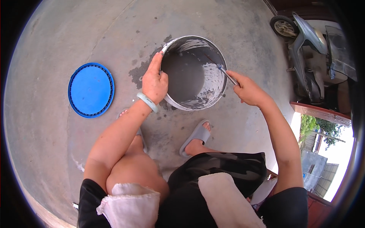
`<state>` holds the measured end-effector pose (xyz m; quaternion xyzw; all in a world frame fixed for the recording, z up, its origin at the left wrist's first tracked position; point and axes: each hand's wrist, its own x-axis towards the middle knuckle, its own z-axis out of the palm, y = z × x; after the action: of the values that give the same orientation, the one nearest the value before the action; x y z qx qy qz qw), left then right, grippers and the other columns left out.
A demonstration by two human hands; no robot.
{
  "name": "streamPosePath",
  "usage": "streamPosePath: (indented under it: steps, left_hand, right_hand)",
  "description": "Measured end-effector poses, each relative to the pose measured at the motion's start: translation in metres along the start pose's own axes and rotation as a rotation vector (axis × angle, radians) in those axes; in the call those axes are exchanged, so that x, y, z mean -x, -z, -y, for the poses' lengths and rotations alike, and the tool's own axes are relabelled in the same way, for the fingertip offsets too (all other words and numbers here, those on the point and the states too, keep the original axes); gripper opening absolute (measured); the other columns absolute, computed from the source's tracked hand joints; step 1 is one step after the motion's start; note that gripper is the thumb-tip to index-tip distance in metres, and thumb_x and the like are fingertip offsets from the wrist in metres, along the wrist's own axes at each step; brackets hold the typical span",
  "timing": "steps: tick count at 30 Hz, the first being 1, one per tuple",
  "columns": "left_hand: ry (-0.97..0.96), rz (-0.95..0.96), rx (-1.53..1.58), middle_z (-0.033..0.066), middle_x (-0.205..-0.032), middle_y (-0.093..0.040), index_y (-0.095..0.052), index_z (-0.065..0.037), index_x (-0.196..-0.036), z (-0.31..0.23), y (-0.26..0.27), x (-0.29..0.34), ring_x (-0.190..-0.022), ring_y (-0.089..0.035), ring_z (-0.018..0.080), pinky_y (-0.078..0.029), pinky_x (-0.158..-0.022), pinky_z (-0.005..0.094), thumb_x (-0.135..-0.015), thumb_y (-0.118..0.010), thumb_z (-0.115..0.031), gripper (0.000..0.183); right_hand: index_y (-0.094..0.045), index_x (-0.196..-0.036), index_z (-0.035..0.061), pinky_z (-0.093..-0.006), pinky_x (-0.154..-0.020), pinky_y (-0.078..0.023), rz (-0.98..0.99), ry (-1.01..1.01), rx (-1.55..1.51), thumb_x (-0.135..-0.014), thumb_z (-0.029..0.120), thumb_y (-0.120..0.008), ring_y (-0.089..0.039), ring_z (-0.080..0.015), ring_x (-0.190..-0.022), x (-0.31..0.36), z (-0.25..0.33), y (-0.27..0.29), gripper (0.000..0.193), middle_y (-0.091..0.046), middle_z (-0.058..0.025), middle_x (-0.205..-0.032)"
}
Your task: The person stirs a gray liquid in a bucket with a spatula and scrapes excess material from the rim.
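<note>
A round bucket [224, 88] with a pale, smeared rim stands on the floor in front of me. Grey, wet-looking material lies in it, and whitish streaks coat its inner wall. My left hand [155, 80] grips the bucket's left rim, fingers stretched along the edge and a pale bangle [147, 102] at the wrist. At the opposite rim my right hand [248, 89] is closed round a slim tool with a silver handle [230, 78]. The tool's bluish, thin far end reaches over the rim into the bucket; its exact kind is unclear.
A blue round lid [91, 90] lies on the concrete floor at left. Dark wet splashes [140, 73] mark the floor beside the bucket. My feet in grey slippers [197, 137] are close to its near side. A scooter [304, 49] stands at far right, above an open doorway.
</note>
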<state>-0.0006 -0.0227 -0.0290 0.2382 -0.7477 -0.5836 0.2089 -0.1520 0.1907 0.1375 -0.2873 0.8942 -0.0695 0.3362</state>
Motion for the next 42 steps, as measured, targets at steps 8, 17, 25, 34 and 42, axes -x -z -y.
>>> streamPosePath:
  steps: [8,17,25,34,42]
  left_hand:
    - [-0.030,-0.004,0.004,0.0174,-0.142,-0.041,-0.042,-0.006,-0.138,0.001,-0.002,-0.002,-0.126,-0.046,0.0331,-0.039,-0.104,0.0354,-0.080,-0.045,0.000,0.058]
    - [-0.041,-0.006,0.001,0.0193,-0.142,-0.041,-0.042,-0.004,-0.137,0.001,0.000,-0.001,-0.126,-0.045,0.0338,-0.038,-0.104,0.0347,-0.080,-0.044,0.001,0.058]
    - [-0.039,0.005,0.000,0.0197,-0.141,-0.042,-0.042,-0.003,-0.137,0.001,0.001,-0.003,-0.127,-0.045,0.0336,-0.038,-0.105,0.0345,-0.080,-0.043,0.002,0.057]
    - [-0.010,0.027,0.011,0.0195,-0.141,-0.042,-0.042,-0.002,-0.136,-0.002,0.003,-0.002,-0.128,-0.044,0.0333,-0.038,-0.105,0.0346,-0.080,-0.043,0.002,0.057]
    - [-0.030,0.024,-0.012,0.0190,-0.142,-0.040,-0.041,-0.003,-0.137,-0.004,0.003,0.000,-0.127,-0.045,0.0332,-0.038,-0.105,0.0350,-0.080,-0.044,0.001,0.058]
  right_hand:
    - [-0.035,-0.144,0.0126,-0.0289,-0.061,-0.055,0.116,-0.199,-0.626,-0.086,0.000,-0.045,-0.058,-0.0159,-0.077,0.043,-0.009,0.014,0.060,-0.048,-0.0073,-0.105]
    - [-0.039,-0.142,0.0126,-0.0237,-0.046,-0.042,-0.075,-0.330,-0.549,-0.091,0.004,-0.049,-0.050,-0.0089,-0.064,0.035,-0.006,-0.010,0.053,-0.052,-0.0024,-0.091]
    - [-0.049,-0.134,0.0094,-0.0316,-0.071,-0.046,-0.097,-0.161,0.033,-0.091,0.006,-0.048,-0.054,-0.0213,-0.069,0.015,-0.009,0.011,0.044,-0.059,-0.0154,-0.082]
    - [-0.049,-0.134,0.0104,-0.0416,-0.087,-0.046,-0.058,-0.076,0.202,-0.090,0.005,-0.046,-0.059,-0.0385,-0.099,-0.021,0.006,0.001,0.045,-0.062,-0.0251,-0.105]
    - [-0.051,-0.132,0.0082,-0.0412,-0.091,-0.045,-0.024,-0.041,0.284,-0.089,0.004,-0.047,-0.058,-0.0397,-0.105,-0.046,0.008,-0.001,0.044,-0.061,-0.0245,-0.112]
